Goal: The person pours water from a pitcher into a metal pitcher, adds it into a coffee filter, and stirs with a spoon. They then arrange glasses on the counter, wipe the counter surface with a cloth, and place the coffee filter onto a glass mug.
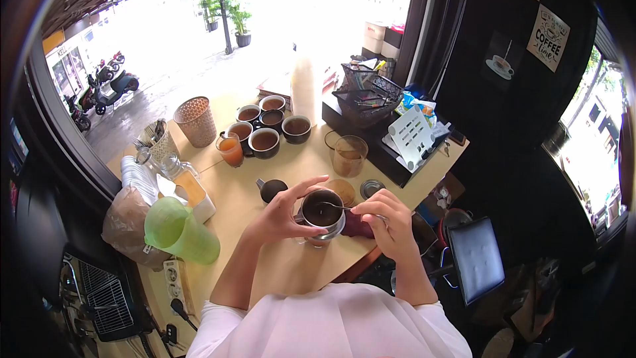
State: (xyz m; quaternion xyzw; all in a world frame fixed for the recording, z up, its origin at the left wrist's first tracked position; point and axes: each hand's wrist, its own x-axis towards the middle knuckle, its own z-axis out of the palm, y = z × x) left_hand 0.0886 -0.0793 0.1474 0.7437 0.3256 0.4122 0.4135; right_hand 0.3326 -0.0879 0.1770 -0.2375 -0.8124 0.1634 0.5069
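A round cup (pixel 320 211) with a dark inside stands near the table's front edge, and its lower part looks clear or shiny. My left hand (pixel 289 211) curves around its left side, thumb in front and fingers behind. From the right, my right hand (pixel 387 219) pinches a thin metal spoon (pixel 338 207), whose tip reaches into the cup. Behind the cup lie a round tan disc (pixel 342 191) and a small round metal lid (pixel 372 189). A small dark cup with a handle (pixel 273 191) sits just beyond my left hand.
Several dark cups of brown liquid (pixel 264 140) cluster at the back, beside a glass of orange-brown drink (pixel 230 150). A glass mug (pixel 349 157) stands right of them. Leftward are a green pitcher (pixel 182 232), a woven bin (pixel 195 122) and a power strip (pixel 175 282).
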